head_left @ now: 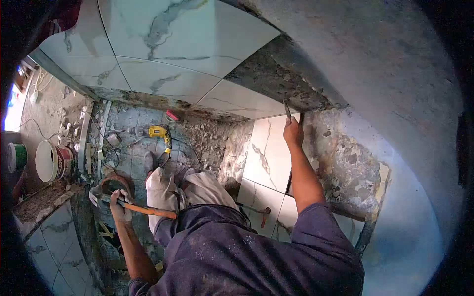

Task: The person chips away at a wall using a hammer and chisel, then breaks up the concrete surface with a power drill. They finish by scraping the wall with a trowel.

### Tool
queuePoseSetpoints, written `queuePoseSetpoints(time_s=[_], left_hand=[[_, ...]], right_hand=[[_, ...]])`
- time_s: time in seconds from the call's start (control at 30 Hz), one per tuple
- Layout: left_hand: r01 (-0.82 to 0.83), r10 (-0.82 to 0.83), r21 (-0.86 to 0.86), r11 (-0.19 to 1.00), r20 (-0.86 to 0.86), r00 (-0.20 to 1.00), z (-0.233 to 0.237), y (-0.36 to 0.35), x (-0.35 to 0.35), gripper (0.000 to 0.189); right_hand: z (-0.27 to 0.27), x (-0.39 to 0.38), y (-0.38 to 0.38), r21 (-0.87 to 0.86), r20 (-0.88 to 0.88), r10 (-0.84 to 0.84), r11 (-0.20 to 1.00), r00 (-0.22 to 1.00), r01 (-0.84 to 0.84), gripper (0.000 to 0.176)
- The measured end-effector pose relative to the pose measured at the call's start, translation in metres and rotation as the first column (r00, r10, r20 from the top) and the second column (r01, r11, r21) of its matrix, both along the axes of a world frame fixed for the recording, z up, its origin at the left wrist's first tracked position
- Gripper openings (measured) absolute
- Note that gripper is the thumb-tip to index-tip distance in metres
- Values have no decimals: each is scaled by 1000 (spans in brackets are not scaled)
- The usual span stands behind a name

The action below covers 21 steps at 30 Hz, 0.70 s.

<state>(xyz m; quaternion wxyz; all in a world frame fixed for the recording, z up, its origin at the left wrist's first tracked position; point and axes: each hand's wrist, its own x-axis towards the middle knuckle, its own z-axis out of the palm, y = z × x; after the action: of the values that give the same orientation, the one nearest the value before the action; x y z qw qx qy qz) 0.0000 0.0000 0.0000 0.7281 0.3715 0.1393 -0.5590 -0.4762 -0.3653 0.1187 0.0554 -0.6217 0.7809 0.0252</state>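
Two hand tools are in use: a claw hammer (150,211) and a chisel (287,110).

Obstructions and surroundings: Loose rubble (212,140) covers the floor (136,160) below the tiled wall (187,29). A yellow power drill (158,131) lies on the floor in front of the person's legs (165,192), with a red object (172,116) near it; its exact type is unclear. A round brown vessel (123,181) sits directly behind the left hand (120,201). A white bucket (47,161) and a green container (19,157) stand at the far left of the view. A white marbled tile (266,150) adjoins the right forearm, and rough bare masonry (350,165) lies on the other side of that arm.

Orientation: The hammer's long axis runs across the view, sloping slightly downward to the right. Its head is at the left end; the orange handle ends in front of the shirt (247,251). The chisel's long axis is nearly vertical in the view, its free end directed upward and slightly left, at the border between the wall tiles and an exposed dark patch (276,74).

Fingers: The left hand is closed around the hammer handle near the head. The right hand (293,132) grips the chisel's lower portion.
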Motion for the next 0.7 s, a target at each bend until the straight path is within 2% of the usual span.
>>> queuePoseSetpoints(time_s=[0.07,0.1,0.17,0.23,0.3,0.37,0.4,0.43,0.5,0.6,0.63,0.67,0.7], left_hand=[[-32,34,120,992,-11,999,-9,-7,-13,14],[-39,31,124,991,64,997,7,0,22,14],[-36,39,66,997,-36,999,-3,-2,10,13],[-18,19,44,999,-29,999,-2,-5,7,12],[-1,1,28,1000,-16,1000,5,-7,6,12],[13,-17,116,993,33,999,17,-7,7,12],[12,-11,70,997,-6,1000,4,-1,9,13],[10,-9,63,998,-5,1000,5,0,10,13],[-14,13,8,1000,65,998,11,2,8,13],[-72,68,44,996,75,995,22,-11,4,15],[-93,90,54,994,55,994,28,-18,3,15],[-70,31,256,964,151,988,38,-22,5,15],[-64,26,248,967,155,988,41,-32,3,15]], right_hand=[[7,2,-5,-74,-68,98,992,993,-103,33],[-11,43,1,-63,-6,126,990,992,-126,33],[-6,57,-2,-30,-8,227,973,974,-227,33],[-18,68,-11,-37,-28,308,950,951,-309,34],[-25,67,-16,28,-2,272,962,962,-272,34],[-27,48,-17,-34,-16,270,962,963,-270,35],[-18,42,-13,22,-32,204,979,979,-203,36],[-17,31,-10,1,-32,142,990,989,-142,34],[-10,13,-4,-14,-22,13,1000,1000,-13,31],[-4,7,12,-101,29,45,994,999,-42,29],[-5,10,17,-90,97,83,993,992,-75,29],[-9,15,27,-121,132,104,989,986,-88,29],[-11,27,39,-157,169,126,983,977,-100,30]])
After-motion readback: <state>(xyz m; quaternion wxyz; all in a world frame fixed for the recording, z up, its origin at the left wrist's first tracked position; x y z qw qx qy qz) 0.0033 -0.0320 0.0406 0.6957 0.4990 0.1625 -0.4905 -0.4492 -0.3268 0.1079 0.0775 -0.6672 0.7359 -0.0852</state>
